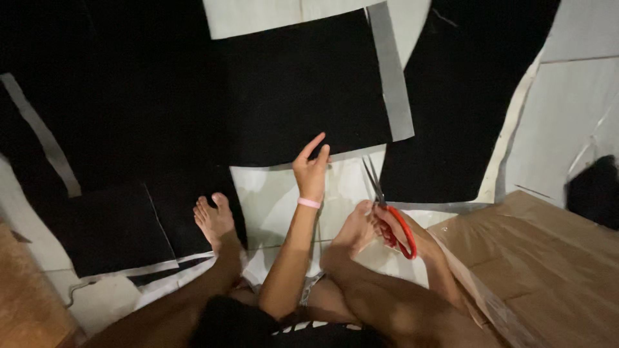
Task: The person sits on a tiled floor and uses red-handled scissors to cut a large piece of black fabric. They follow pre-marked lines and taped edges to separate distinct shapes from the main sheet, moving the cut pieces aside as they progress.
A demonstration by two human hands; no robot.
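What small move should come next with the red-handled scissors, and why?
Probably bring the red-handled scissors in the right hand forward to the black fabric sheet. Their blades point at its near edge but sit apart from it, while the left hand touches that edge.

Pale floor tiles [580, 96] show between other black fabric pieces [109, 229]. Brown cardboard sheets [548, 270] lie at the right, and a wooden edge [26, 303] at the lower left.

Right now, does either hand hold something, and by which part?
The right hand holds the scissors by their red handle loops, blades pointing away. The left hand holds nothing; its fingertips touch the near edge of the black fabric piece.
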